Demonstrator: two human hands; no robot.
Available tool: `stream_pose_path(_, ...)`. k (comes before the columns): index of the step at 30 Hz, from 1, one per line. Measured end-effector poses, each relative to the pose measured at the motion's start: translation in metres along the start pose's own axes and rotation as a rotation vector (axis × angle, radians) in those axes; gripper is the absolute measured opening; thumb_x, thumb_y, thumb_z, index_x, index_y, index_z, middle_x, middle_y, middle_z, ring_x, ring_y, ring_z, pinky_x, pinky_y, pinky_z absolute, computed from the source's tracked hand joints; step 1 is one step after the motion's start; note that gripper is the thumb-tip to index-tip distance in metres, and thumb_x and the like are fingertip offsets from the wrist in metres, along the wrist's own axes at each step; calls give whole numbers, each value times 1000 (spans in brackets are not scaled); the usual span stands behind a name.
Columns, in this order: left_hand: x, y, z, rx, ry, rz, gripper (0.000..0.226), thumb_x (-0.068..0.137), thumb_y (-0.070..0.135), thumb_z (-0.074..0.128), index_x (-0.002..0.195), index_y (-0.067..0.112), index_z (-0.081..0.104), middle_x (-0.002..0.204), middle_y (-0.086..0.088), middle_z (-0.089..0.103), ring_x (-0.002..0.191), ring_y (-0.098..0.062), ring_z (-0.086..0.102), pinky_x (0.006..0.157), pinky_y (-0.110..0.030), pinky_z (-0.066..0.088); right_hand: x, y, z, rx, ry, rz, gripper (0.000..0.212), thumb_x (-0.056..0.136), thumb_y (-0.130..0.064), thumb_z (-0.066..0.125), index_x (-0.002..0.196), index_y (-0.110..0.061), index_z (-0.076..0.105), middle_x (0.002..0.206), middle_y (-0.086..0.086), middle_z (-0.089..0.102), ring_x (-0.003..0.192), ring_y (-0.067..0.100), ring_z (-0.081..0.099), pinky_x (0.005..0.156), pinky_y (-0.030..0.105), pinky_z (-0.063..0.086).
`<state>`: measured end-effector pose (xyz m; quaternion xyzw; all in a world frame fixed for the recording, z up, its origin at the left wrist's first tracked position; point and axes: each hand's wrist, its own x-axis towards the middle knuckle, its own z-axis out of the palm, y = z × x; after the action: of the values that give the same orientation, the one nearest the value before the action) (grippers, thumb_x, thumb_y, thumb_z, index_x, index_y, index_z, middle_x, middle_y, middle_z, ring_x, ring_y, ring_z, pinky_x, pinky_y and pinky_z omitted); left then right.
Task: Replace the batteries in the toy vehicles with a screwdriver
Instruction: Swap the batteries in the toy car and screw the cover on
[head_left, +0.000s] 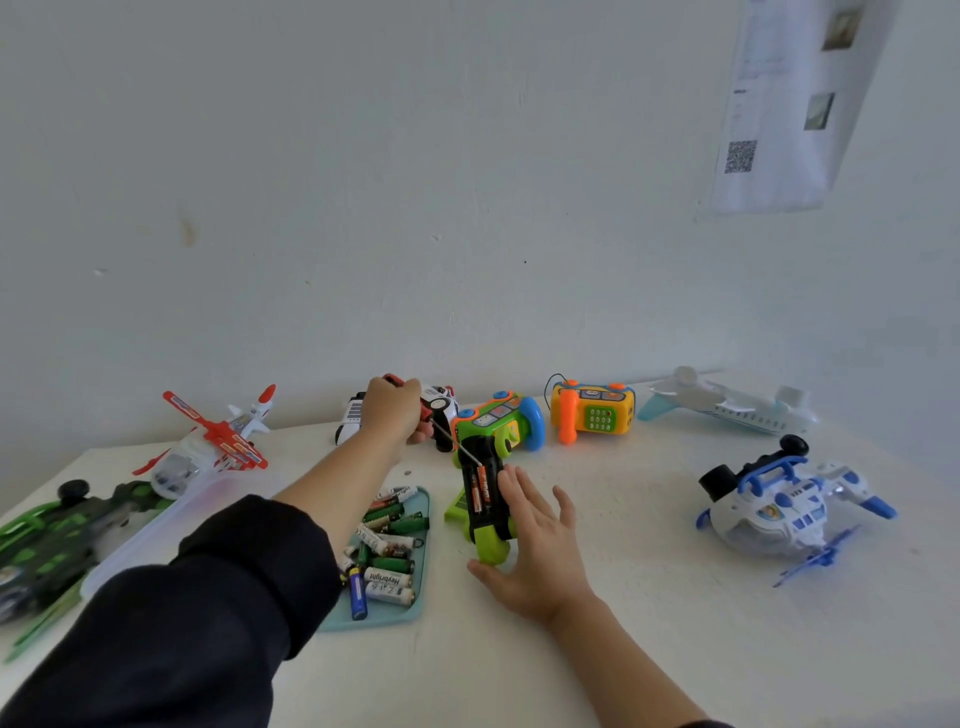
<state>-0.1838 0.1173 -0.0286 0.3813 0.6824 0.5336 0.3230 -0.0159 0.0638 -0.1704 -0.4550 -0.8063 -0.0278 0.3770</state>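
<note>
The upturned green toy car (485, 499), light, rigid and likely slippery plastic, lies against the flat, open-fingered right hand (535, 551), while the left hand (392, 410) grips the screwdriver (447, 436) just beyond it.

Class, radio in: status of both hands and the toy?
Left hand grips red-handled screwdriver, tip in upturned green-wheeled toy car. Right hand open, steadying car. Nothing in the way.

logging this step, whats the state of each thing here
green toy car: upside down, battery bay open, batteries inside
screwdriver: gripped, tip at the bay
left hand: grips the screwdriver
right hand: open, steadies the car
battery tray: full of loose batteries
blue helicopter: upside down
</note>
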Motion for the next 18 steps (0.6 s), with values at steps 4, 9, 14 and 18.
stream_pose_path(4,-9,3,0,-113,112,172,11,91,23,48,86,13,45,77,-14,58,62,-26,56,52,-30,43,0,2,2,16,8,49,94,66,-65,51,139,-8,34,140,7,50,131,18,40,105,40,15)
stream_pose_path(9,-47,9,0,412,22,805,11,87,6,51,93,12,57,86,-1,60,74,-17,55,66,-29,44,1,3,5,28,20,60,95,66,-64,53,140,-8,31,140,8,48,133,14,30,105,39,12)
stream_pose_path(14,-65,-40,14,898,-273,742,41,89,23,55,130,18,55,121,-1,48,107,-21,54,87,-36,47,1,2,4,32,12,95,95,65,-65,52,139,-8,33,138,7,51,131,14,35,104,39,15)
stream_pose_path(18,-79,-63,22,785,-176,712,36,91,29,57,122,12,58,115,-3,53,103,-23,56,86,-34,46,0,1,5,14,-1,84,93,66,-65,52,137,-7,36,139,8,51,130,16,39,104,39,17)
